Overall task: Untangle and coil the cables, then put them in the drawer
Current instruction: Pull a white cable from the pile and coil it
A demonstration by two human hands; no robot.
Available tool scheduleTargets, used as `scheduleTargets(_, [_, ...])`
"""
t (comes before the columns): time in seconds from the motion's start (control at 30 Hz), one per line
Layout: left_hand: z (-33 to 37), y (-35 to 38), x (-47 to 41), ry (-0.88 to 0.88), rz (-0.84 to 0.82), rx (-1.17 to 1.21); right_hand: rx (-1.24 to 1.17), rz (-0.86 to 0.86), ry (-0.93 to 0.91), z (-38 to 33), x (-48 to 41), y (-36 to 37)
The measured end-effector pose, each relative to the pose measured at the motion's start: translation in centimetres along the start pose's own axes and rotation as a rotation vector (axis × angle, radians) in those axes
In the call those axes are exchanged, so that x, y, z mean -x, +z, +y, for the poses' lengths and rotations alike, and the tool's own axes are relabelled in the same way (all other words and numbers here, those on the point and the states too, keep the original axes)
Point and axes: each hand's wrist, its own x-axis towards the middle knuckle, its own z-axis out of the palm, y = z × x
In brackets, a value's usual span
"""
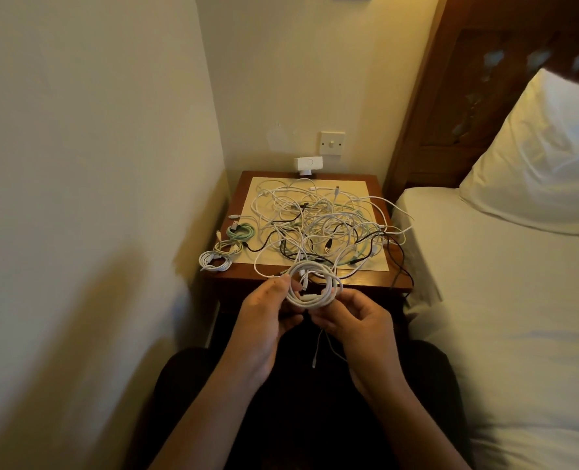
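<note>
A white cable coil point(315, 283) is held in front of the bedside table's near edge. My left hand point(267, 313) pinches its left side with thumb and fingers. My right hand point(355, 320) grips its lower right side, and a loose white end point(315, 354) hangs down between my hands. Behind them a big tangle of white, black and pale green cables point(328, 225) covers the table top. Three small finished coils lie along the table's left edge: a green one point(242, 231), a cream one point(227, 248) and a white one point(213, 260). No drawer is visible.
The wooden bedside table point(237, 195) has a cream mat point(257, 188) and stands in a corner between the wall and a bed point(501, 283) with a pillow point(545, 157). A white adapter point(308, 163) sits at the back under a wall switch point(332, 143). Some cables hang over the table's right edge.
</note>
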Motion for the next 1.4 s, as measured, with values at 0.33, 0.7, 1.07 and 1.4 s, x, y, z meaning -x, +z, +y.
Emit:
scheduleTargets(0.33, [-0.4,0.5,0.4,0.142,0.082,-0.001,-0.187,-0.098,0.167,0.2,0.1,-0.5])
scheduleTargets(0.7, [-0.6,0.1,0.0,0.038,-0.037,0.138,0.232,-0.226,0.211,0.3,-0.6,-0.7])
scheduleTargets(1.07, [-0.2,-0.3,-0.9,-0.161,-0.112,0.302,0.181,-0.199,0.12,-0.4,-1.0,-1.0])
scheduleTargets(1.4, [-0.3,-1.5,-1.2,-0.289,-0.33,0.312,0.267,-0.255,0.034,-0.6,-1.0,-1.5])
